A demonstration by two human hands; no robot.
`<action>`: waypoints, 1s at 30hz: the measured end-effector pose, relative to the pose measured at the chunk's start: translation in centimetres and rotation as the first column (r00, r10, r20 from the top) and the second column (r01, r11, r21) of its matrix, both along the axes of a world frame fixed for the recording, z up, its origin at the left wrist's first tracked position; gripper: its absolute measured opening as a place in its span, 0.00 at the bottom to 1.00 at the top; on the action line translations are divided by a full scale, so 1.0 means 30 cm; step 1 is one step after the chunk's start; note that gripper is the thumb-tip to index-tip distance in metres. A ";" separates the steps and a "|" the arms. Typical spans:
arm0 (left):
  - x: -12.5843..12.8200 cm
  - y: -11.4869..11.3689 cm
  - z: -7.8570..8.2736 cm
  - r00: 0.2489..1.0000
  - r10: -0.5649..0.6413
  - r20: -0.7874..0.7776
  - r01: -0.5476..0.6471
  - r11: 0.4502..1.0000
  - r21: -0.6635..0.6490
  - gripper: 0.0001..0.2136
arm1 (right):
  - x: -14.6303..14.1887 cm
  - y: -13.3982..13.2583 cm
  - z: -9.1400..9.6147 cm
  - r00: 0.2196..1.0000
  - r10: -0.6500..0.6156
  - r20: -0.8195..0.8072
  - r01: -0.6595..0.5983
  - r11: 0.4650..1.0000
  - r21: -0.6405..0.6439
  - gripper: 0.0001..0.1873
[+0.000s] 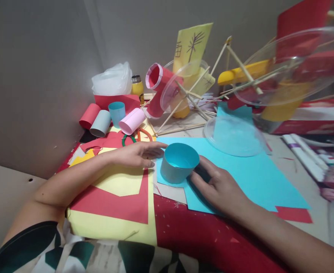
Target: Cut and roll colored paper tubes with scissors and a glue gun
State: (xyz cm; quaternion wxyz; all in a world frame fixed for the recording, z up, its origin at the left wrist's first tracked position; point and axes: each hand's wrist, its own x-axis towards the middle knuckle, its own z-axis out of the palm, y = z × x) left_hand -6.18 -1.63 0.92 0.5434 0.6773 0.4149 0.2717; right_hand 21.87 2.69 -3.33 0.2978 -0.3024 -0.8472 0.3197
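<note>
A short blue paper cylinder [174, 173] stands upright on a large blue paper sheet [241, 178], its open top facing up. At its right side, my right hand [216, 185] holds it, thumb and fingers curved against the wall. My left hand [140, 154] reaches in from the left with fingers stretched out, the index fingertip at or very near the cylinder's rim. Beneath my left forearm lie yellow paper [115, 178] and red paper [112, 204]. Just behind the left hand are scissors with green and orange handles [144, 135], partly hidden.
Several paper tubes, one of them pink [132, 121], stand or lie at the back left. A stick structure with clear plastic discs [184, 83] rises behind. A clear lid [235, 136] rests on the blue sheet. White markers [303, 157] lie at the right.
</note>
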 end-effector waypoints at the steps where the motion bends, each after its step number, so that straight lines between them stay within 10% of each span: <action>1: -0.012 0.006 0.009 1.000 0.017 -0.002 -0.017 1.000 0.001 0.32 | 0.000 0.002 -0.003 1.000 -0.003 0.004 0.003 1.000 0.001 0.21; 5: -0.044 0.018 0.076 0.979 0.204 -0.026 -0.202 0.976 0.078 0.26 | -0.003 0.007 -0.015 1.000 -0.001 -0.001 0.001 1.000 -0.001 0.25; 9: -0.086 0.007 0.165 0.844 0.494 -0.208 -0.379 0.824 0.421 0.23 | -0.006 0.008 -0.017 1.000 0.014 -0.026 -0.014 1.000 -0.004 0.24; 12: -0.143 -0.007 0.214 0.686 0.598 -0.415 -0.269 0.738 0.619 0.28 | -0.009 0.010 -0.020 0.999 0.006 -0.051 -0.006 1.000 0.001 0.25; 20: -0.216 0.017 0.185 0.178 0.606 -0.775 0.110 0.771 0.627 0.37 | -0.021 0.009 -0.030 0.998 -0.014 -0.053 0.016 0.999 0.037 0.24; 30: -0.223 0.068 0.073 0.341 0.771 -0.537 -0.107 0.600 0.793 0.20 | -0.019 0.017 -0.041 0.999 0.024 -0.043 -0.018 0.993 0.118 0.25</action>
